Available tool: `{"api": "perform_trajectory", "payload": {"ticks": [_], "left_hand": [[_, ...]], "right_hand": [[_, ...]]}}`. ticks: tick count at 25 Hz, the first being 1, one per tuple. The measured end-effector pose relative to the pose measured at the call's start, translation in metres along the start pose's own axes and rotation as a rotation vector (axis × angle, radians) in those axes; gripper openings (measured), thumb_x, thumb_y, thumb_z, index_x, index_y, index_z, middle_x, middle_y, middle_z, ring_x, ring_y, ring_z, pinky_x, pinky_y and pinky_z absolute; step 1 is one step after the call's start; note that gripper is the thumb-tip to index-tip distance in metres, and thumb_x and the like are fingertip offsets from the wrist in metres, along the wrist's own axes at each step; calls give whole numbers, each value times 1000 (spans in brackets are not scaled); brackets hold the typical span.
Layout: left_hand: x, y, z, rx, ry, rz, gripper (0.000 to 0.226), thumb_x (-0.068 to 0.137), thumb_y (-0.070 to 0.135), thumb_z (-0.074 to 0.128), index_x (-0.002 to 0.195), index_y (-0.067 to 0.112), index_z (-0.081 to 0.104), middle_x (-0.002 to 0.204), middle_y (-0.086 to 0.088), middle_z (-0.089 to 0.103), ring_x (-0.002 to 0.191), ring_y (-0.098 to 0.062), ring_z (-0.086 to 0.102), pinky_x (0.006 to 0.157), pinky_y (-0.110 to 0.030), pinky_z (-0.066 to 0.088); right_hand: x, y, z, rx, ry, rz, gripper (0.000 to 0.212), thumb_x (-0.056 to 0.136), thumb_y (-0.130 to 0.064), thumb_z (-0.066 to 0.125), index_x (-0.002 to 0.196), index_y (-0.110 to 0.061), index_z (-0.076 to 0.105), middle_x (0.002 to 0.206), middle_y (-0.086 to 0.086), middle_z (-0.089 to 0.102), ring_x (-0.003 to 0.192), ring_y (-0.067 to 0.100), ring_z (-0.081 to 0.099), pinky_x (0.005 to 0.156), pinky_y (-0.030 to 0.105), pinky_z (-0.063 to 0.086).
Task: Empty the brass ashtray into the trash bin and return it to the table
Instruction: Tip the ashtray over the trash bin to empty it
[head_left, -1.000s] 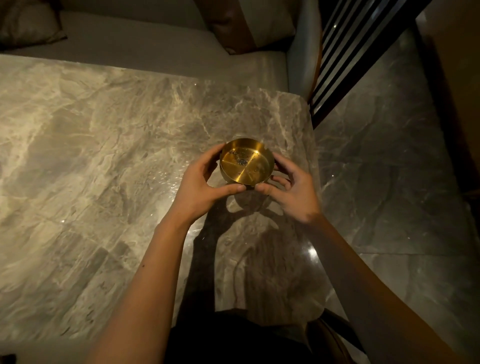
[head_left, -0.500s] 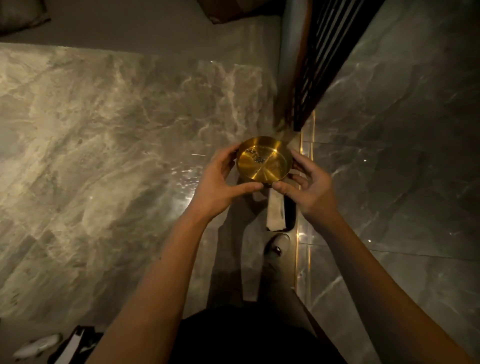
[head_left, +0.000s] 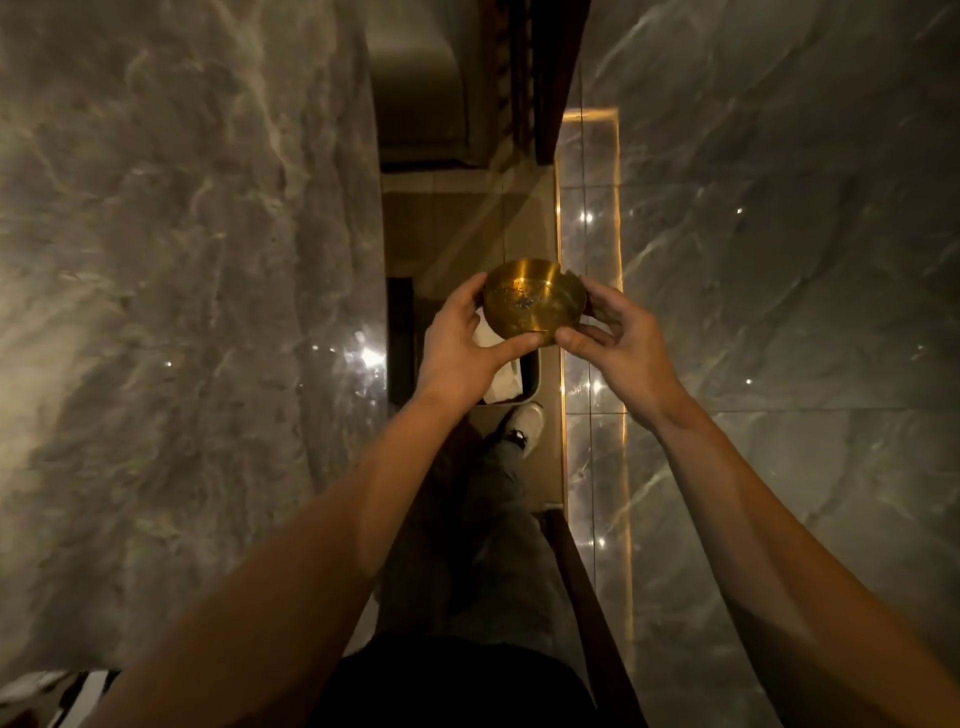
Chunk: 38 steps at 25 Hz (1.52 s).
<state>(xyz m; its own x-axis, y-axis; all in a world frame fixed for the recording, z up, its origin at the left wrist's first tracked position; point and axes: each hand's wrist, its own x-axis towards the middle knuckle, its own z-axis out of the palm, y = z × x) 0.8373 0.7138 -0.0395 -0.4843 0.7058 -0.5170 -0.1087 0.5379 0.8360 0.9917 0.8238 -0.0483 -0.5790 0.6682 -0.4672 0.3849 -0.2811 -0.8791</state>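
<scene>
The round brass ashtray (head_left: 530, 301) is held in the air between both hands, off the table, with dark ash specks on its shiny inside. My left hand (head_left: 460, 345) grips its left side with thumb under the near rim. My right hand (head_left: 618, 343) grips its right side. Directly below the ashtray, on the floor, stands a small grey trash bin (head_left: 530, 382) with white paper in it, mostly hidden by my left hand. The marble table (head_left: 182, 312) fills the left of the view.
My leg and a white shoe (head_left: 527, 423) stand just behind the bin. A lit gold strip (head_left: 589, 312) runs along the marble floor (head_left: 779, 312) on the right. A dark slatted screen (head_left: 524, 78) and a sofa end (head_left: 421, 93) lie ahead.
The ashtray has been carried off the table's right edge and now hangs over the trash bin in the gap beside it. Both hands kept their grip.
</scene>
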Motion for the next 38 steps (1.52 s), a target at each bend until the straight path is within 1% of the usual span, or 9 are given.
{"api": "perform_trajectory", "payload": {"ticks": [5,9,17,21,25,29,32,34,38], "left_hand": [[36,-58,34,52,-17,-152,88,67,22,87,143,19,43,142,1,52,135,-13,46,118,-39,34],[59,-98,44,58,2,-229,76,66,18,88,133,14,53,134,-2,60,129,-16,53,116,-42,37],[108,-171,56,109,-55,-346,51,72,10,84,116,11,58,119,-6,63,116,-20,59,108,-42,46],[135,-202,59,93,-92,-434,40,75,4,80,109,9,61,113,-7,66,105,-16,63,89,-25,54],[155,-225,59,95,-124,-519,39,70,12,85,105,10,67,116,-10,70,110,-22,66,86,-30,55],[167,-239,53,28,-76,-612,30,69,12,85,80,30,63,82,18,72,78,5,66,54,-11,49],[175,-250,50,-33,-54,-661,40,74,12,82,111,15,68,98,11,70,84,2,63,60,-12,51],[178,-253,50,-72,1,-694,59,77,12,79,130,5,55,106,6,65,85,-2,62,65,-16,54],[179,-261,49,-156,87,-748,68,80,9,76,139,2,43,121,-5,59,97,-15,60,60,-16,50]], "right_hand": [[30,72,-14,15,-44,107,62,80,-6,75,137,-10,50,129,1,61,125,13,55,111,41,42],[56,117,-12,11,-100,156,53,78,-7,77,126,-17,56,112,-11,64,106,-5,60,107,36,45],[101,206,-3,51,-194,282,52,78,-8,77,126,-4,58,111,3,66,107,16,62,99,32,48],[118,235,4,98,-206,345,36,82,-1,71,117,-3,61,105,5,67,102,17,65,92,30,53],[134,250,10,86,-213,382,33,84,1,67,116,6,59,103,11,67,98,15,67,90,28,56],[145,258,21,44,-208,437,35,87,-7,67,119,5,59,122,23,63,116,28,62,102,38,50],[154,265,31,32,-190,470,36,87,-14,69,119,0,61,121,20,65,115,27,62,104,41,49],[159,270,36,5,-174,467,37,86,-20,71,117,-2,62,118,20,67,112,28,64,102,43,50],[161,279,47,-1,-144,477,49,84,-28,73,123,-1,58,118,15,67,110,25,65,95,34,54]]}}
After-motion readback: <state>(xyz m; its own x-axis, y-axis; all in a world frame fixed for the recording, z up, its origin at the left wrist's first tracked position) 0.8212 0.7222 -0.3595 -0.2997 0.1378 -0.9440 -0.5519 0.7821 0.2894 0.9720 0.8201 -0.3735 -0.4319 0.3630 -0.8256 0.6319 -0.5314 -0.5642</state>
